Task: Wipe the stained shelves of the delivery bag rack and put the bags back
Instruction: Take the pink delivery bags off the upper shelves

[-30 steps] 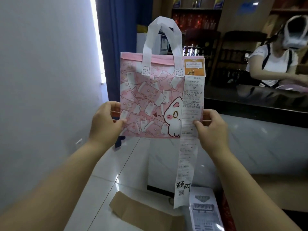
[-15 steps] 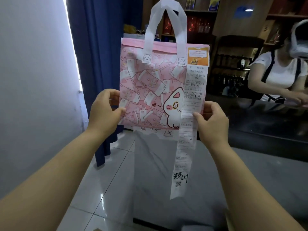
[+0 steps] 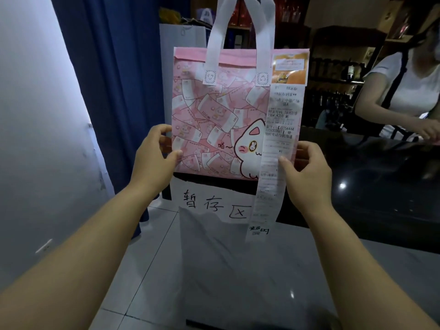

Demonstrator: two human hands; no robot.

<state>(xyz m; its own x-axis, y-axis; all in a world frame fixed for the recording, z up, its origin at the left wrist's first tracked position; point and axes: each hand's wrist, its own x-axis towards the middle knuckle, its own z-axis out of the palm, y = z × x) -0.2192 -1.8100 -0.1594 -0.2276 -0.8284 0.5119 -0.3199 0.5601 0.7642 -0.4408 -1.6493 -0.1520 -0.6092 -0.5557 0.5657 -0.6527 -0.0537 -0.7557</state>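
I've got the pink bag (image 3: pixel 221 120) upright at chest height, left hand (image 3: pixel 152 158) and right hand (image 3: pixel 307 172) pinched on its lower side edges, counter (image 3: pixel 381 177) with the handwritten paper sign (image 3: pixel 214 203) just below and ahead.

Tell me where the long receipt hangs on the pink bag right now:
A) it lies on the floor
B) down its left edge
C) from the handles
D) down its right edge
D: the receipt runs down the right edge of the bag from an orange label, under the right hand's thumb, while the left hand grips the opposite edge.
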